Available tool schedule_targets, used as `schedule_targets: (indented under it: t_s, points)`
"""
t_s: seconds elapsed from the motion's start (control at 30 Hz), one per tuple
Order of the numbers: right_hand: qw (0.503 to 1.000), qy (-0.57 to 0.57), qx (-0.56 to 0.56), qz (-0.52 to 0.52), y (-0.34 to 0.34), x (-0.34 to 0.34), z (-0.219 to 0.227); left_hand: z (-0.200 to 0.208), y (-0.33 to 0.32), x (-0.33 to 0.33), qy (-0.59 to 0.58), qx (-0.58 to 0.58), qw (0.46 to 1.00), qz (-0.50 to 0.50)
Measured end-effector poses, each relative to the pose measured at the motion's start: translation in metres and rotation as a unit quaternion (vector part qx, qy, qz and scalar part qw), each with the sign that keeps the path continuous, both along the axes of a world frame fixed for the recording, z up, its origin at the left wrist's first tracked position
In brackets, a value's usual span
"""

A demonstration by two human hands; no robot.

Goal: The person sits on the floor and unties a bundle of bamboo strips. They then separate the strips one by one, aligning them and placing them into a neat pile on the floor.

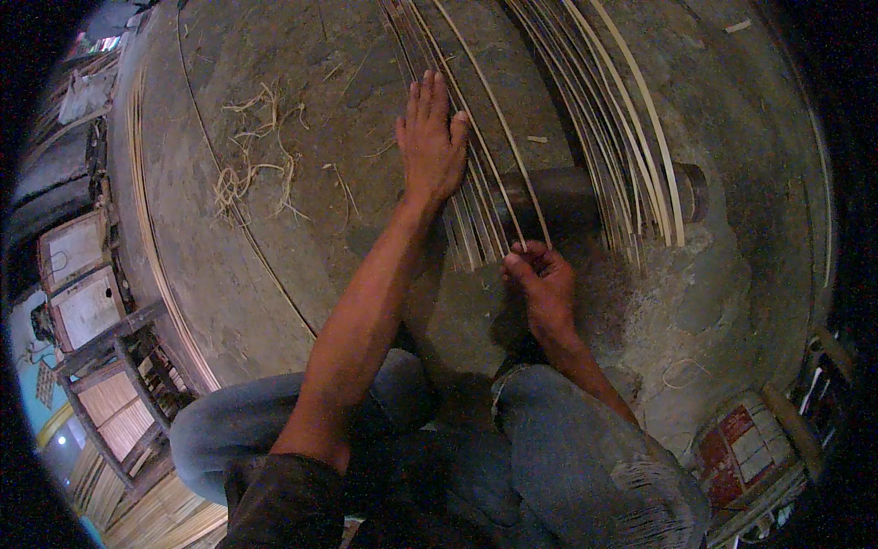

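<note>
My left hand (pixel 432 142) lies flat, fingers stretched out, on a row of thin bamboo strips (pixel 477 229) that runs away toward the far edge. My right hand (pixel 547 282) is closer to my knees, thumb and fingertips pinched at the near end of a bamboo strip (pixel 501 188). The end of a second, curved bamboo strip (pixel 512 119) also reaches those fingers; whether it is gripped too I cannot tell. To the right, a thicker bundle of bamboo strips (pixel 615 137) lies over a dark, round log-like piece (pixel 556 197).
Curly fibre scraps (pixel 261 174) litter the concrete floor (pixel 338 274) at left. Long strips (pixel 151 210) lie along the left side beside a wooden frame (pixel 114 412). A red-and-white patterned thing (pixel 741 448) stands at lower right, near my knee (pixel 585 439).
</note>
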State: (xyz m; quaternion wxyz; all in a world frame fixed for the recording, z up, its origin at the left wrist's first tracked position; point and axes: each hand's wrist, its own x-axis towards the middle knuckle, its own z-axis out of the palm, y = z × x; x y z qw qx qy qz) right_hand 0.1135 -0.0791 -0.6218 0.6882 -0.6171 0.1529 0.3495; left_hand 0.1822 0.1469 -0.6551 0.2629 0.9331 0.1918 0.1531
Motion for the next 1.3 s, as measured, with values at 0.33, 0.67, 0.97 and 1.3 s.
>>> schedule_targets:
  t_s: [0.33, 0.67, 0.97, 1.3]
  points:
    - [1.000, -0.003, -0.006, 0.026, -0.009, 0.001, -0.015, 0.005, -0.002, 0.000, 0.007, 0.029, 1.000, -0.009]
    - [0.999, 0.022, 0.002, 0.026, -0.006, 0.000, -0.009, 0.005, -0.003, 0.000, 0.018, 0.048, 0.999, -0.010]
    - [0.998, 0.014, -0.016, 0.066, -0.005, 0.000, -0.013, 0.013, -0.008, 0.000, 0.007, 0.119, 0.993, -0.007]
    - [0.984, -0.127, -0.117, 0.046, -0.012, 0.008, 0.005, 0.015, -0.007, -0.001, 0.068, 0.138, 0.988, -0.023]
